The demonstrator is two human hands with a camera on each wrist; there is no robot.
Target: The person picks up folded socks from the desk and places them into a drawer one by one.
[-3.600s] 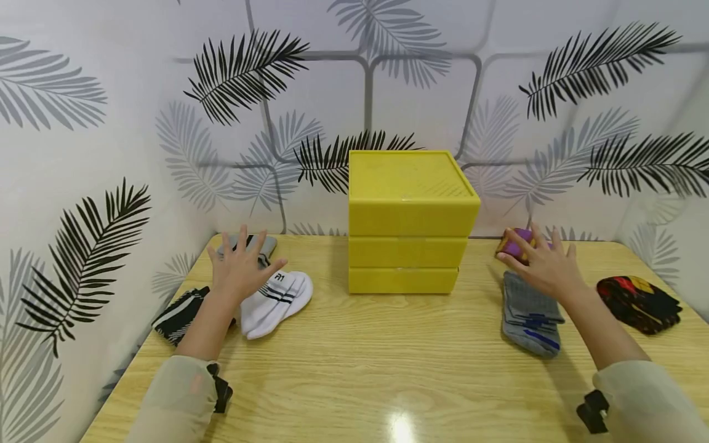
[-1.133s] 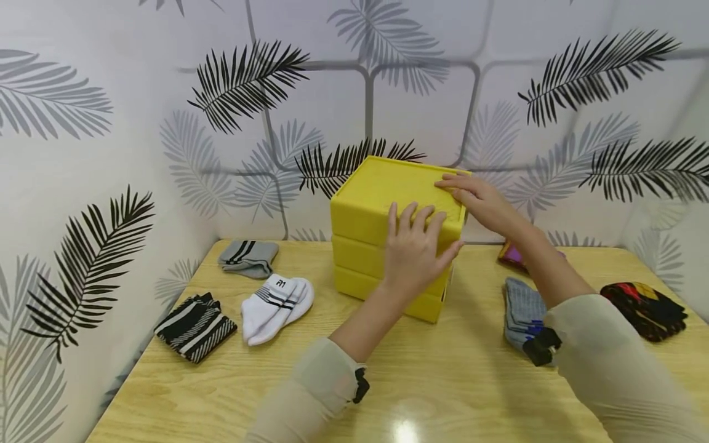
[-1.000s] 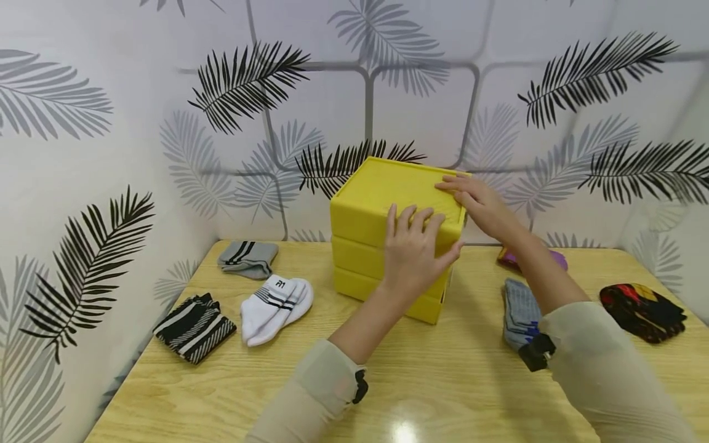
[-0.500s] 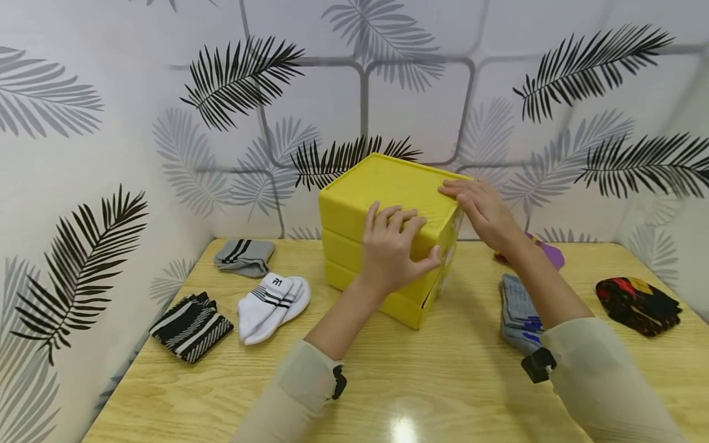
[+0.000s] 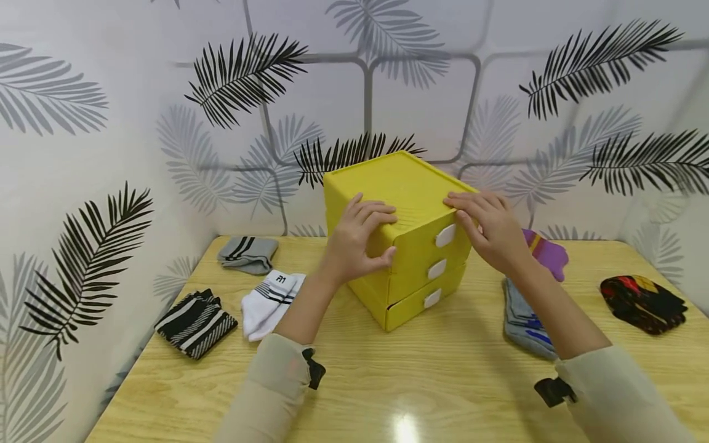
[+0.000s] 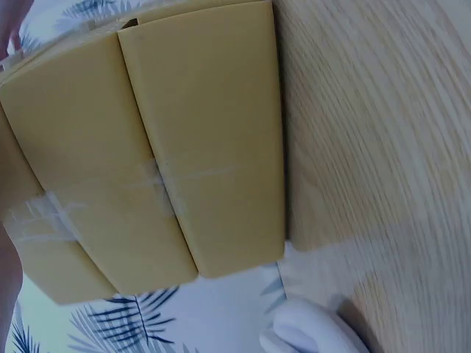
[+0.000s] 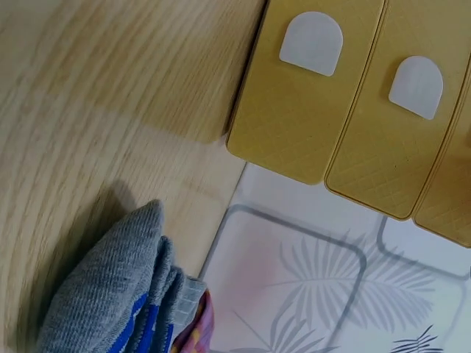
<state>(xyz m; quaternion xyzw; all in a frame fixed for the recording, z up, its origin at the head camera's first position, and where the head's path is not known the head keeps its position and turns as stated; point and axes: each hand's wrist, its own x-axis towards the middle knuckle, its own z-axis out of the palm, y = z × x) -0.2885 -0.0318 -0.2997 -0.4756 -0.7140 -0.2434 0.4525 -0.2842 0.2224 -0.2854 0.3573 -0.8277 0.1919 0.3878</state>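
Observation:
A yellow three-drawer storage box [image 5: 407, 191] stands turned on the table, its drawer front facing right and toward me. White pull tabs [image 5: 436, 268] show on the drawers, and the bottom drawer [image 5: 423, 300] sits slightly out of line. My left hand [image 5: 357, 240] grips the box's near left corner, fingers bent over the top and thumb at the corner edge. At the right top edge my right hand [image 5: 490, 227] holds the box, fingers on top and thumb down over the front. In the right wrist view the drawer front [image 7: 309, 95] shows with its tabs.
On the left lie grey socks [image 5: 248, 254], white socks [image 5: 270, 304] and black-and-white striped socks [image 5: 196, 323]. On the right are purple socks [image 5: 548, 255], grey-blue socks [image 5: 526, 320], partly behind my forearm, and dark patterned socks [image 5: 642, 304]. A leaf-patterned wall stands behind.
Both hands came from above the socks to the box. The box has turned, bringing its drawer front and white tabs into view on the right; my left hand has moved left with it.

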